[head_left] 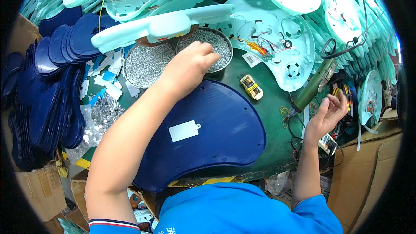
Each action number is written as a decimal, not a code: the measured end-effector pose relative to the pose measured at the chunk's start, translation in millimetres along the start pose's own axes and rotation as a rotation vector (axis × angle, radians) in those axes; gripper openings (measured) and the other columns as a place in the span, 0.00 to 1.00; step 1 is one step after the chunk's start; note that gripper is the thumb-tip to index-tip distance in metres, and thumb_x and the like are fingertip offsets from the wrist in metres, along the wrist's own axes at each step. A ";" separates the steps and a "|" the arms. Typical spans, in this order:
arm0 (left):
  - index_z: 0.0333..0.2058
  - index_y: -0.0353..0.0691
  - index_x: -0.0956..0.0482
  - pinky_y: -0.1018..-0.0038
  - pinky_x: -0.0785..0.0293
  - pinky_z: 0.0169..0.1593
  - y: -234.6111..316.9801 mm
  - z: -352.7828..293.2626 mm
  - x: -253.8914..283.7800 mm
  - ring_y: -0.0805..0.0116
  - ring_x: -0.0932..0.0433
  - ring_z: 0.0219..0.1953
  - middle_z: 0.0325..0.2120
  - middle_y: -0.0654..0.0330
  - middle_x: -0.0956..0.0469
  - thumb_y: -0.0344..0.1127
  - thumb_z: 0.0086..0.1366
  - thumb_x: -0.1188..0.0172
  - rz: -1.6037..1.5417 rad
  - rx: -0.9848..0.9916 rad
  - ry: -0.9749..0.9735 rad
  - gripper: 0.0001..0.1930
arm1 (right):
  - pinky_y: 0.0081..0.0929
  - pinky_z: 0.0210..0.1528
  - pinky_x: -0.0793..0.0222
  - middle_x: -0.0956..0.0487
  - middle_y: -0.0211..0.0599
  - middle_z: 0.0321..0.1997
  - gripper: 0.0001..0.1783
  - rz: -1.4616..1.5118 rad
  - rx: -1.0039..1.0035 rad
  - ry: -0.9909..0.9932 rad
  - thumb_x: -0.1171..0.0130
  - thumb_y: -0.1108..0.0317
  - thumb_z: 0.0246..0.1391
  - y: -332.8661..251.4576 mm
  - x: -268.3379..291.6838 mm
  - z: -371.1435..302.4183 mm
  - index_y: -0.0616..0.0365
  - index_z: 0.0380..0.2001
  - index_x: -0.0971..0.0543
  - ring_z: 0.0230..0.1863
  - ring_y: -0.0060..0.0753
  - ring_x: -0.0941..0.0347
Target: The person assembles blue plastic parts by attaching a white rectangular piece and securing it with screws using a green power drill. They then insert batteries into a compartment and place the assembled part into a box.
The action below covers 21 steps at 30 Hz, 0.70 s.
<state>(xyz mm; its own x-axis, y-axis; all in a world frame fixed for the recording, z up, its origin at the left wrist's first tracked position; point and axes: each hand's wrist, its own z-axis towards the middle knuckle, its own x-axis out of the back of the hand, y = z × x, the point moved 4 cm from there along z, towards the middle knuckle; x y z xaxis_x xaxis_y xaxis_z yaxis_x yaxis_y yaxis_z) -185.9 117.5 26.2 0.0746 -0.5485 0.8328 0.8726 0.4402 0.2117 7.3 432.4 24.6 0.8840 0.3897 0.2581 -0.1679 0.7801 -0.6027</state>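
"Writing?"

"Barcode sticker point(251, 59) beside the mint shell point(303, 47)."

"Hands?"

"Left hand point(194, 67) curls over a tin point(232, 53) of metal bits point(219, 43), pinch unclear; right point(327, 115), loosely cupped, nears the green screwdriver point(310, 92). Blue panel point(221, 125): between tin and body."

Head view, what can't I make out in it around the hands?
In the head view:
Left hand: what its fingertips touch is hidden by the hand itself.
Left tin: far rim covered by the raised turquoise shell.
Right tin: near rim partly blocked by the left hand.
Grey pieces in the tins: too small to tell their exact shape.
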 end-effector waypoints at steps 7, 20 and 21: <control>0.26 0.41 0.24 0.65 0.22 0.45 -7.7 18.6 -19.0 0.58 0.23 0.41 0.32 0.59 0.26 0.29 0.53 0.42 0.274 -0.142 -0.189 0.01 | 0.38 0.54 0.28 0.26 0.43 0.55 0.35 0.657 -0.774 -0.286 0.63 0.40 0.73 76.3 -21.4 -8.8 0.62 0.63 0.34 0.50 0.36 0.24; 0.36 0.37 0.18 0.65 0.22 0.44 10.6 -18.4 16.0 0.55 0.19 0.39 0.34 0.55 0.21 0.28 0.61 0.35 -0.145 0.183 0.099 0.05 | 0.30 0.48 0.27 0.26 0.43 0.50 0.32 0.445 -0.129 -0.330 0.45 0.63 0.62 1.6 -35.3 -42.4 0.67 0.63 0.41 0.43 0.32 0.26; 0.36 0.38 0.17 0.66 0.21 0.42 22.1 -28.4 25.4 0.56 0.18 0.37 0.33 0.56 0.20 0.27 0.60 0.34 -0.228 0.239 0.073 0.05 | 0.29 0.48 0.28 0.25 0.42 0.50 0.30 0.395 -0.141 -0.406 0.45 0.62 0.62 9.8 -33.8 -41.2 0.67 0.62 0.39 0.44 0.32 0.26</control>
<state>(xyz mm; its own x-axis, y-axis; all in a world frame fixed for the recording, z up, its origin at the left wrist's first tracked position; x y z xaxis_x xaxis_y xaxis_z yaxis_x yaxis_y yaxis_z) -151.0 93.1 37.5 -0.0679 -0.6978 0.7131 0.7335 0.4496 0.5098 -6.3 406.7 -21.2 0.5234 0.8160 0.2451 -0.3670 0.4756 -0.7994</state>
